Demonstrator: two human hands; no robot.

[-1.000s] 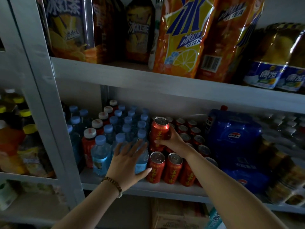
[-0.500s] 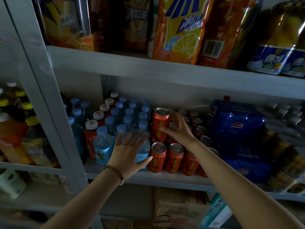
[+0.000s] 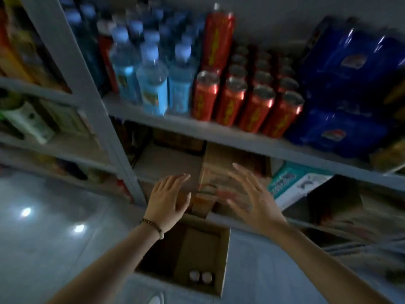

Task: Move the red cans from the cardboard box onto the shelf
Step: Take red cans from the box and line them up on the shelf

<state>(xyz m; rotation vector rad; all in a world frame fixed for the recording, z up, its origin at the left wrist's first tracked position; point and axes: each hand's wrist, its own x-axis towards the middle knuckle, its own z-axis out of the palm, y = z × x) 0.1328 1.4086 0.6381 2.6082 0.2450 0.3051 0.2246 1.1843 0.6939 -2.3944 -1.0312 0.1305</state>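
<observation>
Pulling back from the shelf (image 3: pixel 197 128) and dropping toward the cardboard box (image 3: pixel 224 260) on the floor, left hand (image 3: pixel 167 198) and right hand (image 3: pixel 252 202) both spread wide, fingers straight, gripping nothing. Leaving the red cans (image 3: pixel 247 102) standing in tight rows beside the water bottles (image 3: pixel 153 84), one stacked on top, probably to save room. Heading, most likely, for what look like two cans (image 3: pixel 200 276) showing pale tops in the box's near corner.

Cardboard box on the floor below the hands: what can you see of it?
The cardboard box is brown, open at the top, and sits upright on the glossy floor in front of the shelving. Its inside looks mostly bare: a cardboard flap lies flat within, and two pale round tops, probably cans, stand near its near side. The left hand and right hand hover above, apparently without touching it.
</observation>
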